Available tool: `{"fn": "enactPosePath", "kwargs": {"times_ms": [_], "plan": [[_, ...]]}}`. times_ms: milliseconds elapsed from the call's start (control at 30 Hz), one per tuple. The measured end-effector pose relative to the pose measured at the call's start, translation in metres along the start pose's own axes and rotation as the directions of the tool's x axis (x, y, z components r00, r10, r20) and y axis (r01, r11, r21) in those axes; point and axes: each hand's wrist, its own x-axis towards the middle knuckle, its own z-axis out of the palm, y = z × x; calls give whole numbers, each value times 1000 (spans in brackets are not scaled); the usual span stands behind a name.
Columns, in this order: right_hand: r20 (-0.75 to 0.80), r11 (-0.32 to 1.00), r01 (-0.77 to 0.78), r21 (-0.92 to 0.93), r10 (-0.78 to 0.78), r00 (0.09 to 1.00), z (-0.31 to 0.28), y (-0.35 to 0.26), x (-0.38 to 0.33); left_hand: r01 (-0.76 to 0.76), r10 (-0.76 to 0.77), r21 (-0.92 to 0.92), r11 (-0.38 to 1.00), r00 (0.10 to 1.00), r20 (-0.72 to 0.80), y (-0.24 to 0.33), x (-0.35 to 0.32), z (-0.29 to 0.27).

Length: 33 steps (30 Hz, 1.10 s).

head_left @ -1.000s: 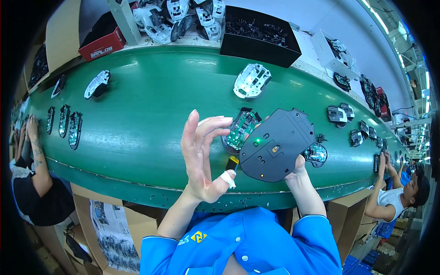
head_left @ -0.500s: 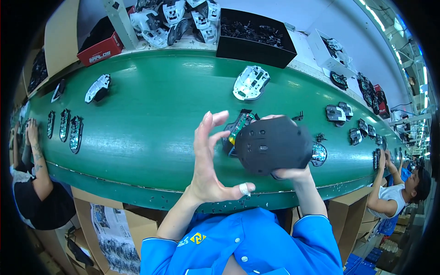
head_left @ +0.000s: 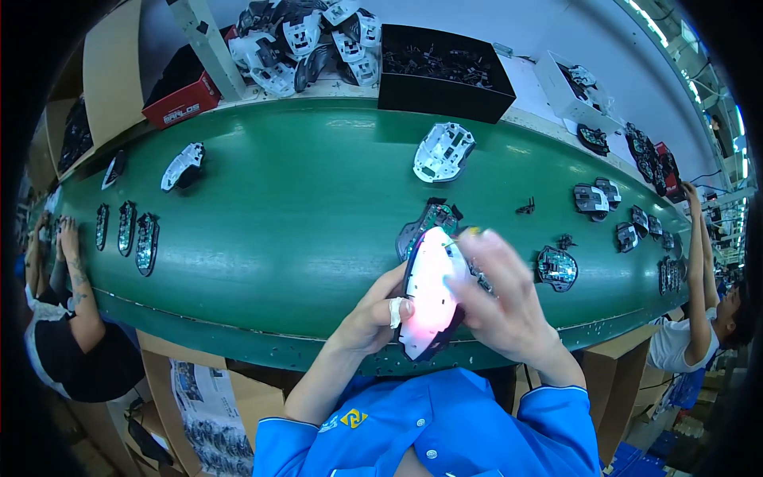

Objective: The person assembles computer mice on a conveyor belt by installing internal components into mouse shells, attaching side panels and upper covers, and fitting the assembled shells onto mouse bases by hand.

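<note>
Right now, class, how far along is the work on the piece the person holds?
Done: the white shell sits on its base, glowing pink. In hand: left hand and right hand grip it above the green belt. Left: a circuit board and another white shell lie unassembled.

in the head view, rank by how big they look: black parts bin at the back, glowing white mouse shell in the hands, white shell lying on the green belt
1. black parts bin
2. glowing white mouse shell, though nearness to the camera enlarges it
3. white shell on the green belt

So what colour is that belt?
Green, in the head view: the belt runs under both hands.
</note>
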Motion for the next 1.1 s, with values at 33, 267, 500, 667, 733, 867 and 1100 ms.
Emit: {"fn": "enactPosePath", "kwargs": {"times_ms": [33, 267, 500, 667, 733, 867, 1100], "plan": [[10, 994, -104, 13, 104, 995, -1, 0, 1, -51, 51, -45, 998, 999, 0, -3, 1, -2], [435, 425, -681, 597, 542, 719, 5, -13, 1, -409, 425, 201, 890, 904, -45, -5, 15, 0], [440, 403, -650, 645, 499, 746, 23, -7, 1, -405, 415, 226, 886, 910, 4, -2, 14, -7], [469, 344, -686, 641, 532, 705, 24, -7, 1, -346, 349, 243, 906, 937, 32, -3, 12, -12], [465, 311, -667, 677, 523, 715, 26, -4, -6, -353, 356, 275, 894, 934, 42, -2, 10, -11], [724, -468, -555, 688, 381, 576, 27, 12, -10, -285, 285, 15, 958, 958, -13, 3, 9, -11], [759, -716, -428, 551, 217, 614, 37, 13, -6, -315, 361, 285, 905, 924, -124, 8, 8, -6]]}}
